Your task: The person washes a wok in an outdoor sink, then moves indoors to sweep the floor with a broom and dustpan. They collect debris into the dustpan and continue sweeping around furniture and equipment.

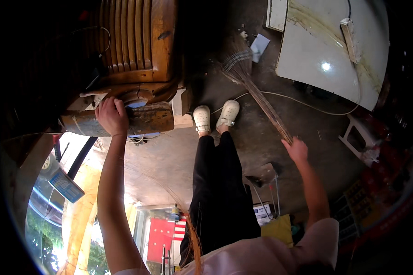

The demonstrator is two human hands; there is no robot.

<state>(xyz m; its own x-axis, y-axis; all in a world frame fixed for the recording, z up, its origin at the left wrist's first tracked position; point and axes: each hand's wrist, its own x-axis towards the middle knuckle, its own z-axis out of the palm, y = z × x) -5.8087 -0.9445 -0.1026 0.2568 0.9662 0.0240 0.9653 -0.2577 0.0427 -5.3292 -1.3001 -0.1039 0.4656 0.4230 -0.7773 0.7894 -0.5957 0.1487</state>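
A person's right hand (296,149) grips a twig broom (248,75) mid-sweep on the concrete floor (261,137), scraps unswept near its bristles, left hand (111,115) clasping a wooden chair (137,46).

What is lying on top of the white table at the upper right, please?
On the white table lies a white power strip, its cord trailing off the edge toward the floor. Brownish streaks mark the surface. Whatever is underneath the table is hidden.

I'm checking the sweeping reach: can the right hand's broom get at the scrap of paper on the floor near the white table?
Probably yes: the right hand holds the broom, whose bristles already lie beside the paper scrap, with bare floor between.
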